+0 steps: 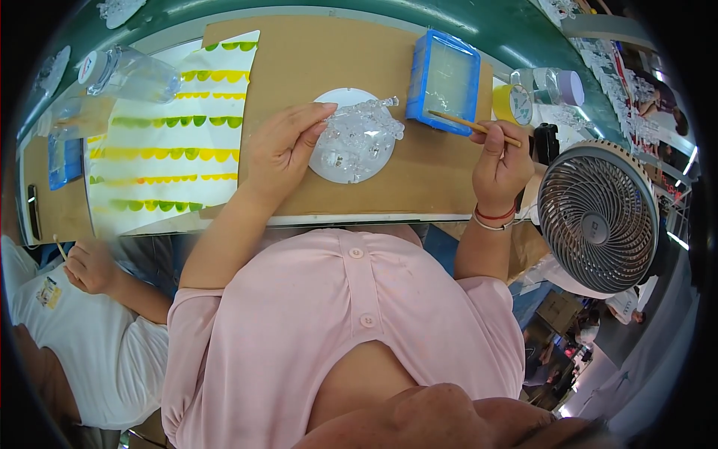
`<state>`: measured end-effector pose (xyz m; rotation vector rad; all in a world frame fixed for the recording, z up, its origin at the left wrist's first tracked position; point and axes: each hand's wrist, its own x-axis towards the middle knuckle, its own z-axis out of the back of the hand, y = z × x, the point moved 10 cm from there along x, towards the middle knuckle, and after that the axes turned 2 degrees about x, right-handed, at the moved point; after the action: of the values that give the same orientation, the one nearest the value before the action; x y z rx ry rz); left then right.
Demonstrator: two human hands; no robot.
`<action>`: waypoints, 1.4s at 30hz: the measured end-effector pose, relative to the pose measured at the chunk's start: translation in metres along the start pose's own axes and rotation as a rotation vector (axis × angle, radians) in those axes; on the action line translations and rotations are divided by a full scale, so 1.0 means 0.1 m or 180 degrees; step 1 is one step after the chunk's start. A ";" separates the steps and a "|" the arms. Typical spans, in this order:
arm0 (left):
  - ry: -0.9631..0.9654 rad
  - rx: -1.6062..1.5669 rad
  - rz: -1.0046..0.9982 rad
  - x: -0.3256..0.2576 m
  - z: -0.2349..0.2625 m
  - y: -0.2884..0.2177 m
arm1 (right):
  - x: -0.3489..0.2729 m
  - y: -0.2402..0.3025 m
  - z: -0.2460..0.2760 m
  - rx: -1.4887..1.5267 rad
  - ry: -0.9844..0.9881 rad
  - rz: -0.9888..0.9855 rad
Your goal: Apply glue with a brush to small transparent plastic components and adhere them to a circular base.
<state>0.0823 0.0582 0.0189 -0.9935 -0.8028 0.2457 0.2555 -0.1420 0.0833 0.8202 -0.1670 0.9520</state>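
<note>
Head view, centre: left hand (280,146) curled, thumb and fingertips pinching the edge of a clear crystal-like ornament (366,123); the ornament lies tilted across a round white disc (336,161), just above the middle of the frame; whether the hand also touches the disc cannot be told
Head view, right of centre: right hand (499,161) closed round a thin wooden stick (471,126), thumb on top; the stick slants up and left, its tip over the lower edge of a blue tray (443,81); red and pale bands on that wrist
Work surface: brown cardboard sheet (314,52) under disc and tray, upper centre; green table edge (516,37) behind it along the top
Blue tray: rectangular, shallow, pale inside with a shiny patch; upper centre, just right of the disc
Upper right: yellow tape roll (513,103) just beside the tray; clear plastic jar with a lilac lid (557,86) lying on its side next to it; small black object below them, too blurred to name
Right side: round grey table fan (598,217), grille facing the camera, near the right hand
Upper left: cloth with yellow and green scallop rows (172,150); clear plastic bottle (127,75) lying on its side at its top corner
Lower left: another person in a white shirt; that person's hand (90,266) holds a small stick
Lower centre: wearer's pink buttoned shirt (351,322) fills the foreground
</note>
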 end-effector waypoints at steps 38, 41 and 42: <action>-0.0148 -0.0019 -0.0276 -0.03 0.07 -0.08 | -0.17 1.25 -0.93 0.0249 0.1004 0.1497; -0.0214 0.0000 -0.0299 -0.02 0.08 -0.08 | -0.07 1.25 -0.91 0.0245 0.0803 0.1448; -0.0225 0.0028 -0.0307 -0.03 0.08 -0.09 | -0.05 1.26 -0.91 0.0204 0.0778 0.1438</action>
<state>0.0734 0.0574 0.0270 -0.9395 -0.9110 0.2020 0.1351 -0.0434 0.0865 0.7300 -0.1114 1.4805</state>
